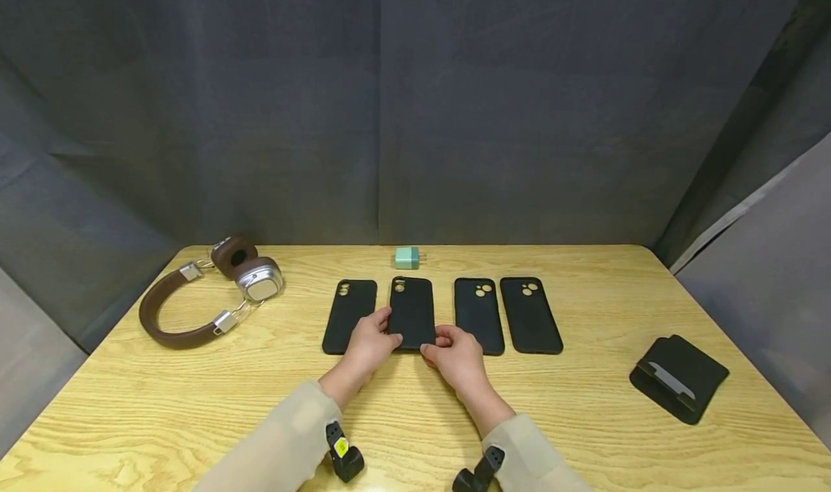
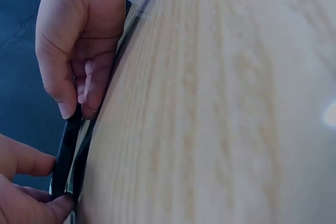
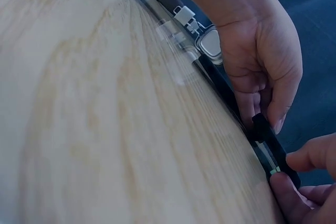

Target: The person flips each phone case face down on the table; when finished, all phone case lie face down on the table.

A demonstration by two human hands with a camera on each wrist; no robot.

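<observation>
Angled inward, the left hand (image 1: 371, 342) and right hand (image 1: 459, 356) pinch the case (image 1: 412, 308) second from left of four by its near corners, thumbs at the near end, fingers alongside.

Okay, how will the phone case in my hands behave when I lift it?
The case is probably light: it looks thin, with open camera holes. It should hold its shape fairly well, as no sag shows. It looks dull, so probably isn't very slippery.
</observation>
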